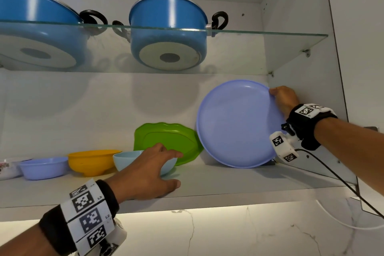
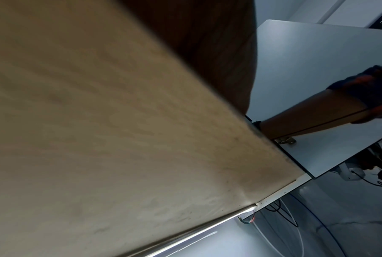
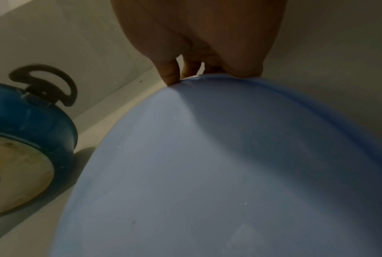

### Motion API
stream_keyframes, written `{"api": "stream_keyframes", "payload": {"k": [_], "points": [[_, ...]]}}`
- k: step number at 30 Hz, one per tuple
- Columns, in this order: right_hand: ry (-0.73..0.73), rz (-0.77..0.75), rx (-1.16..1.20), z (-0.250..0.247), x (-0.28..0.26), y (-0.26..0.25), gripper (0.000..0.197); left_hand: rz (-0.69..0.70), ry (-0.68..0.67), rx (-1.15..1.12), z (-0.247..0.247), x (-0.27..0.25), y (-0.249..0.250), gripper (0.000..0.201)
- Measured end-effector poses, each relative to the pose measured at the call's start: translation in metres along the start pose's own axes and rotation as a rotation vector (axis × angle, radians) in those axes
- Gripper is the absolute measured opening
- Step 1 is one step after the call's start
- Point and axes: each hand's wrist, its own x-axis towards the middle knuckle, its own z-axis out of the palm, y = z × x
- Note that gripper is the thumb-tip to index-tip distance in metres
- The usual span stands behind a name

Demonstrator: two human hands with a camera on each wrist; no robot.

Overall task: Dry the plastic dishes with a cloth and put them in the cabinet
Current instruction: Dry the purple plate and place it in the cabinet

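nearest me, my left hand (image 1: 149, 169) lies flat on the lower shelf (image 1: 228, 181), fingers spread and relaxed, holding nothing; i judge it's there to brace me while i reach up. just past its fingertips sits a pale blue bowl (image 1: 126, 159), then a yellow bowl (image 1: 91, 161) and a lilac bowl (image 1: 42, 167) in a row, all smooth plastic. behind them a green plate (image 1: 166, 138) with a wavy rim leans on the back wall. to its right, my right hand (image 1: 285, 100) pinches the top rim of the round lilac plate (image 1: 239, 124), standing it on edge, likely so it leans like the green one. above, through the glass shelf (image 1: 270, 36), two glossy blue pots (image 1: 168, 29).
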Motion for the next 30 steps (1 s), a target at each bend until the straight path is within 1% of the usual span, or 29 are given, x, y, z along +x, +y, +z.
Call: {"api": "stream_keyframes", "payload": {"k": [1, 2, 5, 7, 8, 10, 11, 13, 14, 16, 17, 19, 21, 24, 25, 26, 27, 29, 30], "points": [[-0.015, 0.012, -0.040, 0.002, 0.004, 0.001, 0.042, 0.008, 0.003, -0.009, 0.000, -0.002, -0.001, 0.068], [-0.028, 0.021, -0.078, 0.003, 0.009, 0.003, 0.041, 0.013, 0.009, -0.019, 0.001, -0.004, 0.000, 0.066], [-0.027, 0.035, -0.144, 0.008, 0.023, 0.012, 0.034, 0.017, 0.032, -0.028, 0.001, -0.010, 0.002, 0.060], [-0.050, 0.051, -0.219, 0.011, 0.028, 0.013, 0.024, 0.003, 0.060, -0.019, 0.001, -0.015, 0.005, 0.059], [-0.072, 0.047, -0.253, 0.011, 0.032, 0.015, 0.025, -0.004, 0.089, -0.009, 0.001, -0.017, 0.005, 0.059], [-0.115, 0.051, -0.331, 0.012, 0.038, 0.020, 0.034, -0.005, 0.167, 0.012, 0.002, -0.025, 0.004, 0.064], [-0.118, 0.047, -0.346, 0.013, 0.041, 0.022, 0.031, -0.002, 0.212, 0.024, 0.002, -0.030, 0.002, 0.067], [-0.117, 0.057, -0.360, 0.016, 0.044, 0.025, 0.019, -0.009, 0.276, 0.064, 0.003, -0.039, -0.002, 0.071], [-0.108, 0.060, -0.362, 0.017, 0.043, 0.025, 0.017, -0.021, 0.298, 0.088, 0.004, -0.043, -0.004, 0.072], [-0.134, 0.072, -0.376, 0.021, 0.043, 0.026, 0.016, -0.054, 0.328, 0.126, 0.003, -0.048, -0.007, 0.076], [-0.153, 0.084, -0.382, 0.024, 0.043, 0.028, 0.014, -0.076, 0.332, 0.140, 0.003, -0.050, -0.008, 0.080], [-0.148, 0.081, -0.348, 0.027, 0.045, 0.030, 0.011, -0.118, 0.343, 0.156, 0.004, -0.053, -0.010, 0.089], [-0.107, 0.058, -0.288, 0.027, 0.045, 0.031, 0.019, -0.153, 0.338, 0.164, 0.004, -0.056, -0.009, 0.091], [-0.055, 0.055, -0.246, 0.023, 0.045, 0.032, 0.033, -0.181, 0.330, 0.165, 0.005, -0.056, -0.011, 0.088], [-0.050, 0.047, -0.244, 0.021, 0.044, 0.031, 0.032, -0.187, 0.318, 0.166, 0.005, -0.056, -0.011, 0.091], [-0.062, 0.060, -0.247, 0.021, 0.040, 0.028, 0.024, -0.197, 0.302, 0.169, 0.006, -0.055, -0.012, 0.095], [-0.073, 0.062, -0.247, 0.021, 0.037, 0.027, 0.022, -0.205, 0.286, 0.171, 0.007, -0.055, -0.012, 0.099], [-0.079, 0.085, -0.273, 0.020, 0.033, 0.028, 0.051, -0.213, 0.267, 0.172, 0.008, -0.053, -0.013, 0.101], [-0.088, 0.078, -0.300, 0.020, 0.029, 0.027, 0.058, -0.213, 0.264, 0.174, 0.008, -0.053, -0.013, 0.103]]}}
